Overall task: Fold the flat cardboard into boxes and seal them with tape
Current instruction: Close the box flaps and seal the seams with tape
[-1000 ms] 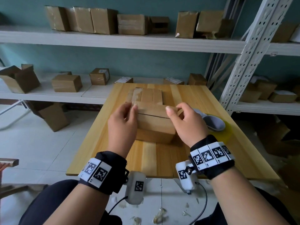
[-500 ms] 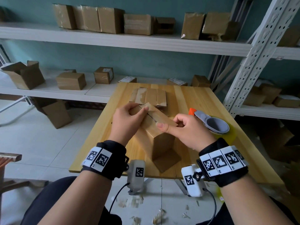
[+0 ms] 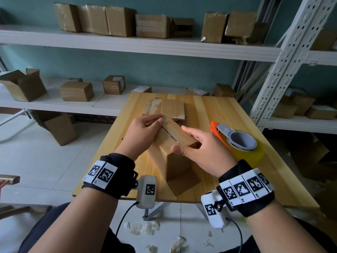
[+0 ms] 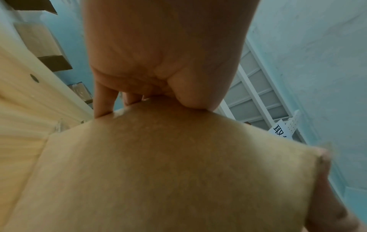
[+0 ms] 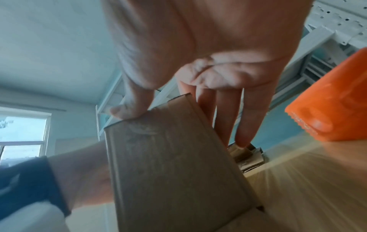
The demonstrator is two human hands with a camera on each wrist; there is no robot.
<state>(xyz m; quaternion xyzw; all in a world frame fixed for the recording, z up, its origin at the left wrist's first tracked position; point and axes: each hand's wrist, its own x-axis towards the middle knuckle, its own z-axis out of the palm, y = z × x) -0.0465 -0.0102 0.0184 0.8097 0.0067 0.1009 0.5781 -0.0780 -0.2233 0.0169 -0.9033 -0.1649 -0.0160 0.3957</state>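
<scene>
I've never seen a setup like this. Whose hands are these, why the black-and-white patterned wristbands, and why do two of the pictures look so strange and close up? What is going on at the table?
No robot here: a person works with bare hands while wearing cameras. The wide picture comes from a camera on the head, looking down. The patterned bands hold a small camera on each wrist, and those give the two close, distorted pictures looking along each hand.

On the wooden table stands a cardboard box being folded. The left hand and the right hand hold its top flaps shut, with a seam showing between them; the right wrist view shows the thumb pressing on the top edge. Behind the box lies a stack of flat cardboard. To the right sits a tape dispenser with an orange end and yellowish tape, not yet in use. A bottom flap still sticks out near the table's front edge.
</scene>
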